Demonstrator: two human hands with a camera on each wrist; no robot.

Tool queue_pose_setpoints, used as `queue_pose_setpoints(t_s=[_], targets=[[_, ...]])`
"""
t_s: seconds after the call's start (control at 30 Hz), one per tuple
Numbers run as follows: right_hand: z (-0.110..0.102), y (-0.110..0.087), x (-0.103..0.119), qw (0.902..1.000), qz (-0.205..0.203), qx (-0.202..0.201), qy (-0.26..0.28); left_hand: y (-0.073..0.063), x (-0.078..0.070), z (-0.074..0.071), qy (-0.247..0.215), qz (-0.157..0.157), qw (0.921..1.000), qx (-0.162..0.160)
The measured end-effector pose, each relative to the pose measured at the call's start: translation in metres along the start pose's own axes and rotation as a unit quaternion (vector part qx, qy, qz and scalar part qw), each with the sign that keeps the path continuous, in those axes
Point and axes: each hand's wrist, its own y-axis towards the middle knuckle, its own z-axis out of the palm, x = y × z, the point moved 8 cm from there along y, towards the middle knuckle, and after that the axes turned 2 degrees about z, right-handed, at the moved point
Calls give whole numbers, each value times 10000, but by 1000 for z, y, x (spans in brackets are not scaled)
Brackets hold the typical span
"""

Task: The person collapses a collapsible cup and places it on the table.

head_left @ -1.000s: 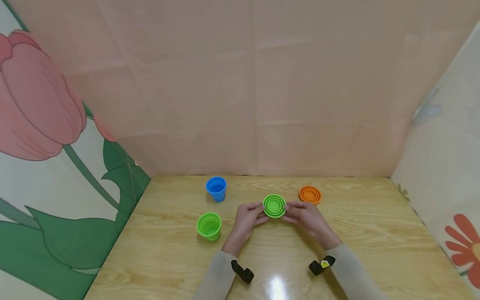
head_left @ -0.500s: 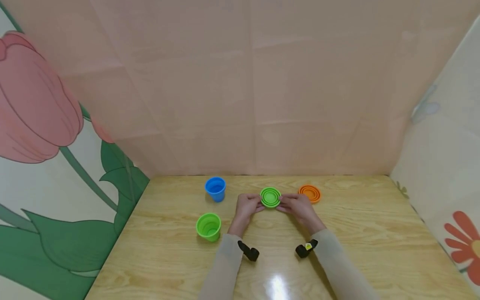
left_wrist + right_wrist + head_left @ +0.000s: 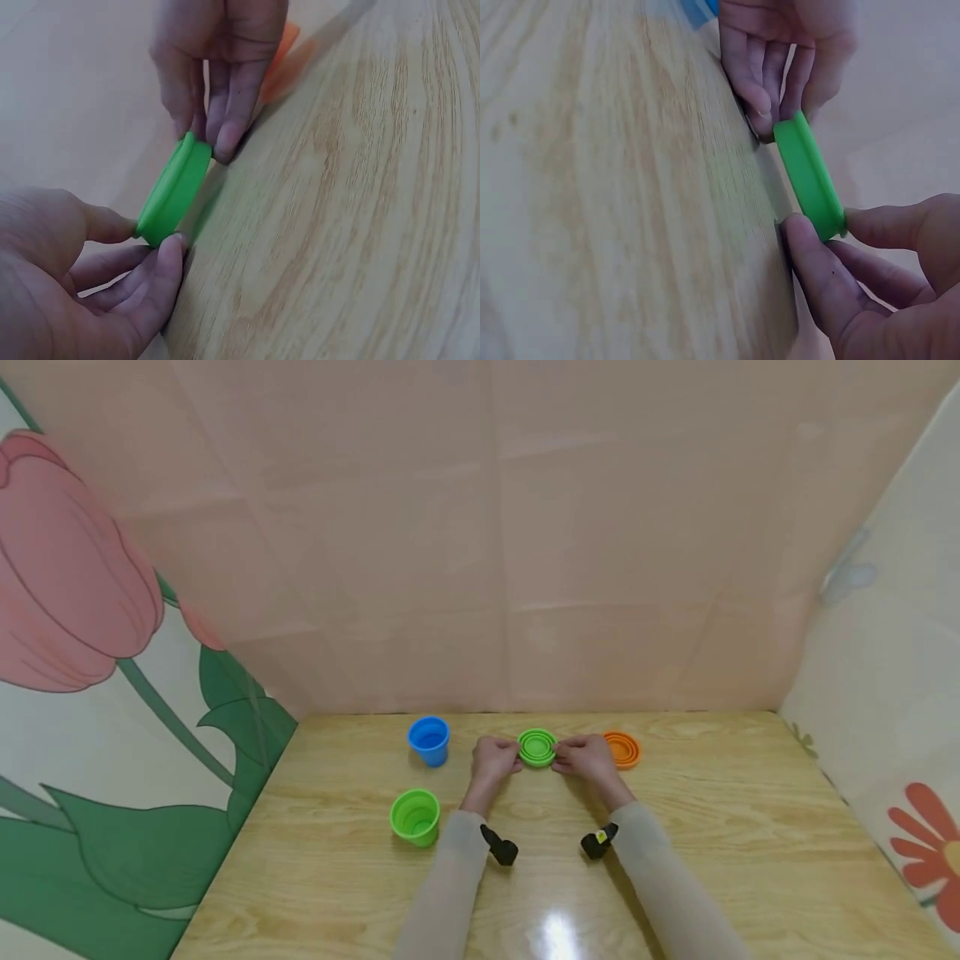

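Observation:
Both hands pinch a flattened green collapsible cup [image 3: 537, 748] by opposite sides of its rim, its rings facing up. My left hand [image 3: 492, 760] grips the left edge between thumb and fingers, and my right hand [image 3: 590, 760] does the same on the right edge. In the left wrist view the green cup [image 3: 176, 191] is low over the wooden table, with a shadow under it. The right wrist view has the green cup [image 3: 808, 176] between the fingertips of both hands. A flattened orange collapsible cup [image 3: 622, 750] lies just past my right hand, partly hidden by it.
An extended blue cup [image 3: 429, 741] stands upright left of my left hand. Nearer on that side is an extended green cup [image 3: 415, 817]. The wooden table [image 3: 750, 827] ends at a pink cloth backdrop [image 3: 525, 568], with flower-patterned panels at both sides.
Both hands have carried the flattened green cup away from the body and down toward the table's far side, keeping their grip. The other cups have stayed put.

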Motion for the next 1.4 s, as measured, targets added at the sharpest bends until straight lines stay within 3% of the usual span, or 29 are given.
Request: queue_pose_setpoints(t_s=[0.1,0.23,0.3,0.73,1.03,1.2,1.3,1.4], targets=[[1,11,-7,9976,206,-372,-543,-1,-2,-1,332,120,9994,-36],[-1,9,-5,9974,48,-217,-684,1,0,-3,716,120,9973,-134],[1,10,-3,9960,41,-370,-806,1,-1,-4,805,120,9965,-179],[2,11,-5,9923,132,-488,-1131,-3,-1,-3,798,264,9952,-499],[3,11,-6,9929,95,-393,-1119,-1,2,-4,661,95,9967,-462],[4,7,-5,9906,29,-356,-1318,-16,-5,-20,468,105,9927,-1107],[1,-1,-2,9872,4,-466,-1525,-34,-21,-33,53,535,9857,-1600],[-2,-11,7,9829,-144,-700,-1699,-57,-46,-47,-405,1039,9831,-1451]])
